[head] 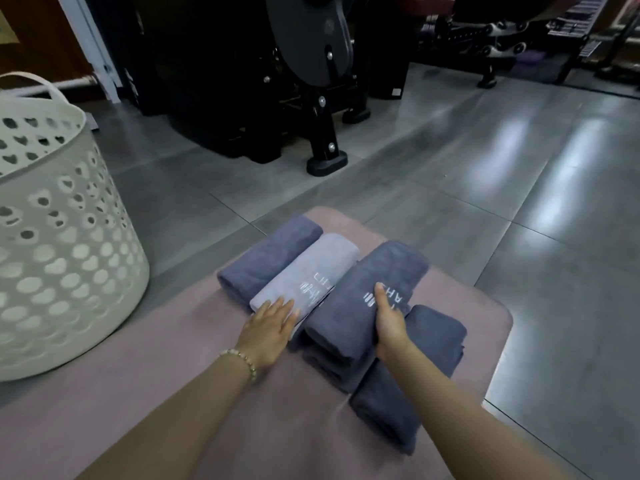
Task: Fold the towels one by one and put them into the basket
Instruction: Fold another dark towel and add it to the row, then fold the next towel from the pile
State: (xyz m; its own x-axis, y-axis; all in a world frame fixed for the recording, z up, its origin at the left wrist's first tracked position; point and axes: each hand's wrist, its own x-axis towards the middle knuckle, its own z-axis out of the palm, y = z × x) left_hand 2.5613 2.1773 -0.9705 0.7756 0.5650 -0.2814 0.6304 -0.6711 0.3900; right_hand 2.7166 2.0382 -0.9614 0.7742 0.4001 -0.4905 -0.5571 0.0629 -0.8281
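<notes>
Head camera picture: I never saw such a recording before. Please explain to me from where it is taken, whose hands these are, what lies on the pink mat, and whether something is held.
There is no machine here. A person wears one wide-angle camera on the head, so you look forward and down along their own arms. The left hand, with a bead bracelet at the wrist, lies flat on the near end of the lilac towel. The right hand grips the dark towel beside it, thumb on top. More folded towels lie on the pink mat, among them the far-left towel and the near-right towel. The white basket, full of holes, stands at the left. Dark gym equipment stands behind on the grey floor.
</notes>
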